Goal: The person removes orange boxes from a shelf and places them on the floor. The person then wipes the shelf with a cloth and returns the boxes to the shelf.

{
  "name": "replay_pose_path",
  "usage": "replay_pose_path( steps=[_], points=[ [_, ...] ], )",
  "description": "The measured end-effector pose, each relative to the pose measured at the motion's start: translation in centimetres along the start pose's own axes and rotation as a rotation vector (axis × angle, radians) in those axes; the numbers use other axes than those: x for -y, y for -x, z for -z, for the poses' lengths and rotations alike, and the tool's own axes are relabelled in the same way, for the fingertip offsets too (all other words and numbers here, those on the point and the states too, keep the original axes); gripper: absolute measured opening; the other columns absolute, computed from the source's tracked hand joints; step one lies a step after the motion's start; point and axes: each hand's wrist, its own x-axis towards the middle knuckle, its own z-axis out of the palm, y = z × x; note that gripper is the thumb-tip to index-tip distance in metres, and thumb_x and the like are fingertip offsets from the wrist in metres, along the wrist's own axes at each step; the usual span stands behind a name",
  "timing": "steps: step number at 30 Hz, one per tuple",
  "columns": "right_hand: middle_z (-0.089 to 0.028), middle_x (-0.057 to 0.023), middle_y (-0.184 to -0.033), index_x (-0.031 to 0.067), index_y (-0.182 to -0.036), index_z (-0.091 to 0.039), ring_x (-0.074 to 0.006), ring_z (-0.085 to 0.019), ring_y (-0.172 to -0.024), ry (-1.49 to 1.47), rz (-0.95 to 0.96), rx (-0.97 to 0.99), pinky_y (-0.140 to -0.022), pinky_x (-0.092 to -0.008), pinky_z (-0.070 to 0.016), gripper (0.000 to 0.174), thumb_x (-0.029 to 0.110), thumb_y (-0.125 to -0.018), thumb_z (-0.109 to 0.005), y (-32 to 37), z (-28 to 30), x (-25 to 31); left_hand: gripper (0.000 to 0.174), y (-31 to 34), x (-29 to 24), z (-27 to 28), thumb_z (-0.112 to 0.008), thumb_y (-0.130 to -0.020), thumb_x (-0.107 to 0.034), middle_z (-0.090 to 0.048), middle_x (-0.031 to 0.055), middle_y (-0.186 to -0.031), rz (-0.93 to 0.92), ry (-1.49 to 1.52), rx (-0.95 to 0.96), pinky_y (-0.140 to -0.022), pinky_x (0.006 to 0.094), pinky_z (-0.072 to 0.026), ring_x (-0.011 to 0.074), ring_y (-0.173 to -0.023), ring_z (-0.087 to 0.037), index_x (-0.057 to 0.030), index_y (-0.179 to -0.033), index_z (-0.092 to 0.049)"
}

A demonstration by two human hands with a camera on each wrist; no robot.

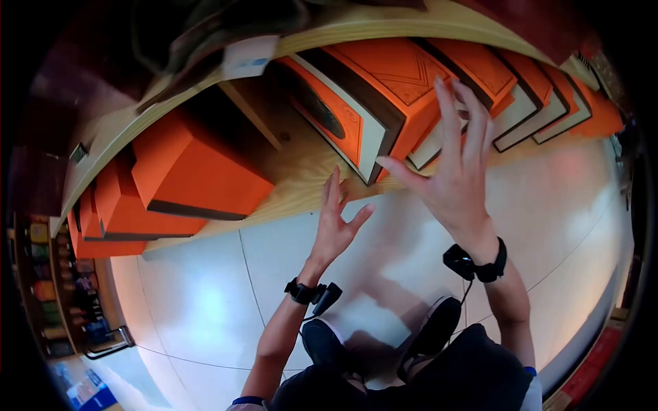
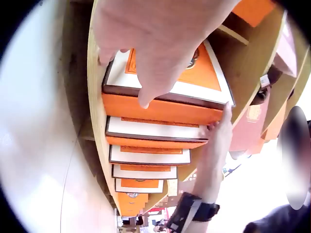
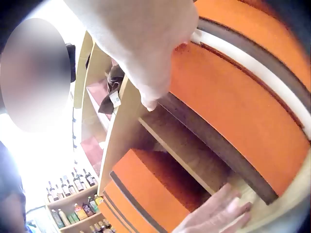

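Note:
A large orange gift box (image 1: 391, 68) with a white-bordered front panel, an oval emblem and a dark brown edge leans in a row on the wooden shelf (image 1: 301, 171). My right hand (image 1: 459, 171) reaches over its side, fingers long and spread, the thumb close to its front edge. In the right wrist view the thumb lies along the brown edge of the orange box (image 3: 228, 111). Lower, in front of the emblem panel, is my left hand (image 1: 336, 222), fingers extended and thumb apart, holding nothing. The left wrist view shows it across the box's front (image 2: 160, 107).
More orange boxes (image 1: 521, 75) line the shelf to the right. Several others (image 1: 199, 164) lean on the left, beyond a wooden divider (image 1: 250, 113). An upper shelf edge (image 1: 329, 38) with a white tag (image 1: 250, 56) overhangs the row. Bottles (image 3: 73, 182) stand on distant shelving.

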Motion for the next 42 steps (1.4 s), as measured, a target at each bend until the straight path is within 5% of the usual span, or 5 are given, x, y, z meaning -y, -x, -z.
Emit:
replay_pose_path(
  steps=[2, 6, 11, 19, 42],
  points=[
    [-0.045, -0.0241, -0.141, 0.0009, -0.143, -0.049, -0.0411, -0.045, -0.121, 0.074, 0.017, -0.005, -0.101, -0.0503, -0.0412, 0.091, 0.047, -0.074, -0.085, -0.6, -0.7, 0.7, 0.109, -0.1, 0.7, -0.8, -0.079, -0.088, -0.030, -0.014, 0.0276, -0.165, -0.012, -0.071, -0.010, -0.120, 0.0435, -0.0311, 0.0362, -0.153, -0.020, -0.0026, -0.161, -0.002],
    [-0.043, -0.0253, -0.146, 0.0016, -0.142, -0.049, -0.0424, -0.041, -0.129, 0.166, 0.015, -0.023, -0.105, -0.0529, -0.0391, 0.088, 0.048, -0.076, -0.084, -1.4, -1.6, 0.3, 0.109, -1.7, 0.8, -2.3, -0.078, -0.089, -0.027, -0.008, 0.0252, -0.167, -0.047, 0.093, -0.039, -0.121, 0.0420, -0.0290, 0.0343, -0.155, -0.012, -0.0026, -0.161, 0.001],
    [-0.043, -0.0244, -0.147, 0.0031, -0.139, -0.050, -0.0424, -0.039, -0.134, 0.145, -0.018, -0.001, -0.107, -0.0545, -0.0367, 0.085, 0.047, -0.075, -0.085, -1.6, -1.6, 0.7, 0.082, -3.1, 0.1, -1.0, -0.044, -0.108, -0.044, 0.004, 0.0151, -0.170, -0.006, 0.374, -0.014, -0.126, 0.0388, -0.0082, 0.0290, -0.157, 0.002, -0.0049, -0.161, 0.005],
    [-0.047, -0.0246, -0.135, 0.0009, -0.120, -0.056, -0.0409, -0.043, -0.125, 0.083, -0.080, -0.032, -0.103, -0.0510, -0.0364, 0.070, 0.042, -0.072, -0.086, -2.4, -2.4, 0.8, 0.083, -4.5, 0.0, -0.5, -0.045, -0.107, -0.045, 0.004, 0.0167, -0.170, 0.141, 0.485, -0.018, -0.126, 0.0391, -0.0090, 0.0289, -0.157, 0.003, -0.0054, -0.161, 0.004],
    [-0.052, -0.0165, -0.121, 0.0050, -0.118, -0.053, -0.0360, -0.046, -0.117, -0.053, -0.156, -0.003, -0.101, -0.0489, -0.0370, 0.068, 0.033, -0.067, -0.088, -3.4, -1.8, 0.9, 0.092, -5.4, -0.8, -1.4, -0.055, -0.104, -0.038, 0.002, 0.0158, -0.170, 0.052, 0.145, -0.022, -0.124, 0.0366, -0.0128, 0.0234, -0.156, -0.003, -0.0103, -0.161, 0.013]
  ],
)
